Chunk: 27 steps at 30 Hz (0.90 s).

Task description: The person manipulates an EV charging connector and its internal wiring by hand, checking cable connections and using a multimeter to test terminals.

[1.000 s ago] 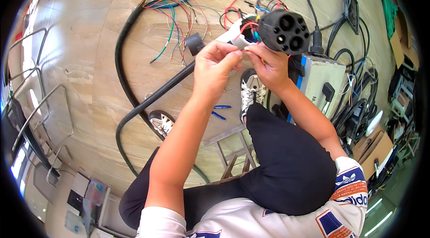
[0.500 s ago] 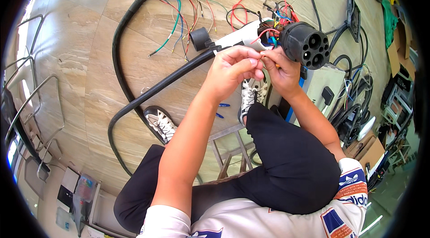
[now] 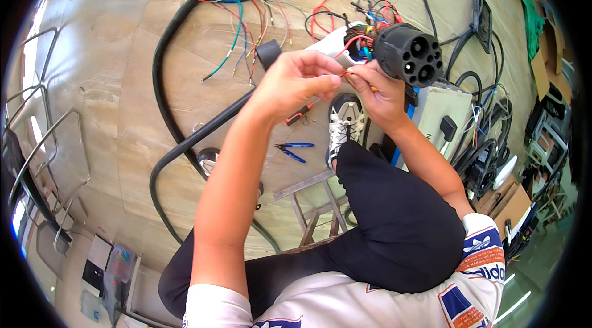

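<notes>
My left hand (image 3: 299,84) and my right hand (image 3: 382,95) meet in front of a black round charging plug (image 3: 404,50) with several pin holes in its face. Fingertips of both hands pinch a thin orange-red wire (image 3: 345,73), small and partly hidden by the fingers. Behind them, the plug's white housing (image 3: 330,44) lies open, with loose coloured wires (image 3: 376,16) spilling from it. A thicker pink-red wire (image 3: 351,43) arches out of the housing near my right hand. A thick black cable (image 3: 216,123) runs beneath my left wrist.
Blue-handled cutters (image 3: 295,150) and a red-and-black screwdriver (image 3: 299,114) lie on the tiled floor (image 3: 123,69). Beyond my left hand are a black collar (image 3: 268,53) and a fan of stripped coloured wires (image 3: 246,32). A pale box (image 3: 431,118) stands at right, beside tangled black cables (image 3: 487,143).
My left hand has shifted left and a little down, still pinching at the wire. The plug appears slightly further left. The cutters and the screwdriver handle now show beside my left forearm.
</notes>
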Tool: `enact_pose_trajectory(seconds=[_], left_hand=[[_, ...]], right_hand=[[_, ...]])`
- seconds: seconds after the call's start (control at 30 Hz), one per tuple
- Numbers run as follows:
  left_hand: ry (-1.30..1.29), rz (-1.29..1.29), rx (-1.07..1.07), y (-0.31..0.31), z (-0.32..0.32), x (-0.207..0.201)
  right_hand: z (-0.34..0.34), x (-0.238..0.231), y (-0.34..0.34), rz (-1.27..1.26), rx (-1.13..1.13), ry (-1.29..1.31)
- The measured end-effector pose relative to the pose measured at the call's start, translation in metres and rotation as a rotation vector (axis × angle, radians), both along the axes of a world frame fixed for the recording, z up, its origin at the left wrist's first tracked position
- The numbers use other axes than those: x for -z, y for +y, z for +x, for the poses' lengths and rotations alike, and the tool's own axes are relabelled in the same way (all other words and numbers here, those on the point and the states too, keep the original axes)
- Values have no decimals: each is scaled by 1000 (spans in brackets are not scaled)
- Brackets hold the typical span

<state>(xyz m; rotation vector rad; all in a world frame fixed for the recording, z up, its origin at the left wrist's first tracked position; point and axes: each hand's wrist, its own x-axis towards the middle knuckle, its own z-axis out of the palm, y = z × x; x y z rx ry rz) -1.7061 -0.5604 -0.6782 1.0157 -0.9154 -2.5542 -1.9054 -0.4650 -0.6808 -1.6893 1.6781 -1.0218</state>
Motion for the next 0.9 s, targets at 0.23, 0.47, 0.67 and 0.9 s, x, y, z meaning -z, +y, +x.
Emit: enact_pose_trajectory(seconds=[0.23, 0.47, 0.67, 0.9], left_hand=[[-445, -622, 442, -41, -10, -39], [-499, -878, 372, -26, -12, -40], [-553, -1219, 234, -6, -11, -32], [-562, -1460, 329, -23, -4, -29]], right_hand=[[1, -3, -6, -31, -9, 29], [4, -5, -4, -35, 17, 54], [4, -5, -10, -9, 4, 64], [5, -9, -31, -25, -19, 97]])
